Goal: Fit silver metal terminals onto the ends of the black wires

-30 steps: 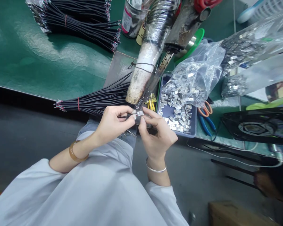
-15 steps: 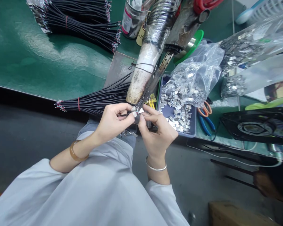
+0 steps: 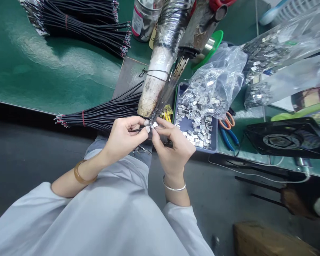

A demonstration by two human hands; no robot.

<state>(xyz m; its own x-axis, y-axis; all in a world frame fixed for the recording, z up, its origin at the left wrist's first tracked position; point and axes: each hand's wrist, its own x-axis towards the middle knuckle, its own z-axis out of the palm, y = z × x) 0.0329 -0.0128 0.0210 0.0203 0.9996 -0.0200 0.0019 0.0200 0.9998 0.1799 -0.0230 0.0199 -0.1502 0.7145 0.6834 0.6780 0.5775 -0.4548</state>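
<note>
My left hand (image 3: pixel 124 137) pinches the end of a thin black wire (image 3: pixel 138 130) at the table's front edge. My right hand (image 3: pixel 173 145) pinches a small metal clip (image 3: pixel 155 124) against that wire end, right below the tip of a wrapped, foil-covered tool (image 3: pixel 157 81). The fingertips of both hands meet there. A bundle of black wires (image 3: pixel 104 113) tied with a red band lies to the left of my hands. A blue tray (image 3: pixel 214 138) of several loose metal clips sits just right of my right hand.
A clear bag of metal clips (image 3: pixel 216 85) spills into the tray. More wire bundles (image 3: pixel 77 21) lie at the back left on the green mat (image 3: pixel 42 71). Orange-handled scissors (image 3: pixel 226 122), blue pliers (image 3: pixel 228 137), a black fan (image 3: pixel 282 140) and a jar (image 3: pixel 142 17) are to the right and back.
Both hands with the wire and clip have risen slightly towards the tool's tip. The view has shifted a little, so everything sits further left and up.
</note>
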